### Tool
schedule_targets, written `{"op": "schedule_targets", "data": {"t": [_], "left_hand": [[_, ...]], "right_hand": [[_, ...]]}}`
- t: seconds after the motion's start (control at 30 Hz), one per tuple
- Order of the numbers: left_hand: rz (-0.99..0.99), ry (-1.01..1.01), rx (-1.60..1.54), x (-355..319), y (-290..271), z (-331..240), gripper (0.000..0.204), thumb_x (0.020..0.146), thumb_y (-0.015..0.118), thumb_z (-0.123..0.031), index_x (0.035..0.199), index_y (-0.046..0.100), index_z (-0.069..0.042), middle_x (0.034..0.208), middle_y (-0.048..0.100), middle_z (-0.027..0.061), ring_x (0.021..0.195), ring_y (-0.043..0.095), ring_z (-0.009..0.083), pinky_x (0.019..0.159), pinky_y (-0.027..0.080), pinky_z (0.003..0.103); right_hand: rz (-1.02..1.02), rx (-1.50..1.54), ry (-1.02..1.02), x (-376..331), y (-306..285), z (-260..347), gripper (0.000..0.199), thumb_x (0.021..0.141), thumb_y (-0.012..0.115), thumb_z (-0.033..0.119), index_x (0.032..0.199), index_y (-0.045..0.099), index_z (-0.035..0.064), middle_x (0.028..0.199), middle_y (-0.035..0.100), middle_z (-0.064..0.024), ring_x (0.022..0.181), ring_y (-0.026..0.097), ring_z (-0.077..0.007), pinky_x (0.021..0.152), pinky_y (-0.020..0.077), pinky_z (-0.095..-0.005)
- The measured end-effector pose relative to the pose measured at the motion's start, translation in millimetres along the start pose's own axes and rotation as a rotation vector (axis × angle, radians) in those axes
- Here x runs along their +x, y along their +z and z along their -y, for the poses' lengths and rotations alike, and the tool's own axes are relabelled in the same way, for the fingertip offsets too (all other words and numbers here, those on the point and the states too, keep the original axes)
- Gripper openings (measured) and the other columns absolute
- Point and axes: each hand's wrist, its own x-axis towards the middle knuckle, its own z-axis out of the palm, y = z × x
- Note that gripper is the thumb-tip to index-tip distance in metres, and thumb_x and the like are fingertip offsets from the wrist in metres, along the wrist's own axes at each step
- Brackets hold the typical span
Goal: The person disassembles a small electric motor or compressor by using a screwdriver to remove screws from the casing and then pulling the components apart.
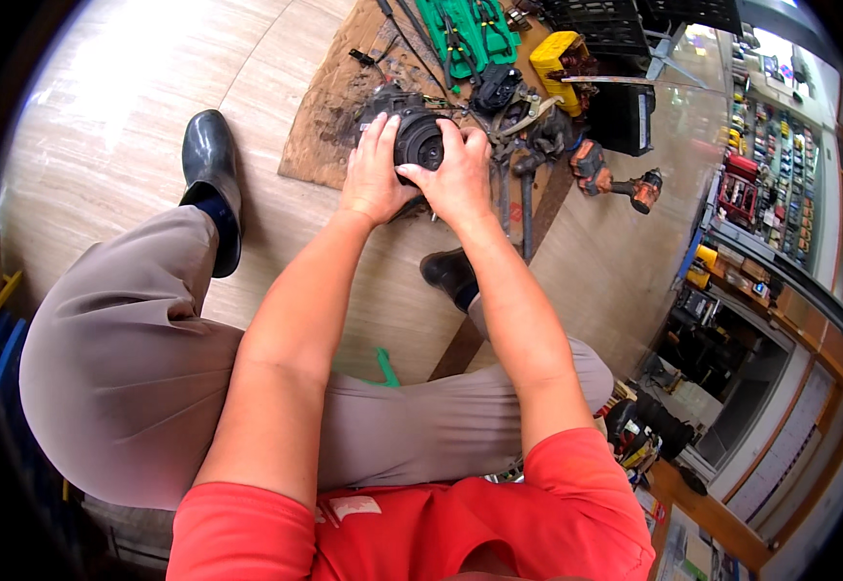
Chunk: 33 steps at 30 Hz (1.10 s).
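My left hand (371,174) and right hand (460,179) grip black round machine part (419,140) from both sides, fingers wrapped around it. Part sits on brown cardboard sheet (329,107) on floor. Orange drill (625,184) right, green tool pouch (465,29) beyond.

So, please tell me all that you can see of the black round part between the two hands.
The black round part looks like grimy metal, a ring-shaped face with a dark hole at its centre, fixed to a dirty grey body behind. It sits over the stained cardboard sheet. The left hand grips its left side, the right hand its right.
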Motion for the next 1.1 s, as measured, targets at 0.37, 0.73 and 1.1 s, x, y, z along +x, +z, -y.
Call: {"op": "schedule_targets", "data": {"t": [0.37, 0.73, 1.1], "left_hand": [[-0.035, 0.022, -0.02, -1, 2, -1, 0.11, 0.06, 0.091, -0.018, 0.152, 0.031, -0.013, 0.158, 0.033, 0.0192, 0.143, 0.036, 0.0427, 0.115, 0.036, 0.053], [-0.015, -0.015, -0.009, 0, 3, -2, 0.108, 0.063, 0.09, -0.021, 0.153, 0.03, -0.015, 0.159, 0.031, 0.0183, 0.145, 0.034, 0.0426, 0.116, 0.034, 0.054], [0.012, -0.039, 0.011, 0, 1, -1, 0.107, 0.065, 0.09, -0.024, 0.153, 0.031, -0.015, 0.159, 0.031, 0.0173, 0.144, 0.034, 0.0414, 0.116, 0.034, 0.053]], "right_hand": [[0.019, 0.01, 0.203, 2, 0, 11, 0.088, 0.065, 0.093, 0.036, 0.135, 0.051, 0.0024, 0.118, 0.051, -0.0239, 0.115, 0.052, -0.0424, 0.097, 0.0483, -0.0495], [-0.006, -0.014, 0.219, 2, 2, 11, 0.091, 0.065, 0.093, 0.038, 0.136, 0.05, 0.0021, 0.12, 0.05, -0.0257, 0.114, 0.055, -0.0442, 0.098, 0.0492, -0.049], [0.101, -0.042, 0.072, -2, -9, 0, 0.096, 0.066, 0.093, 0.032, 0.141, 0.042, 0.0036, 0.121, 0.048, -0.0229, 0.113, 0.057, -0.0441, 0.095, 0.0512, -0.0484]]}}
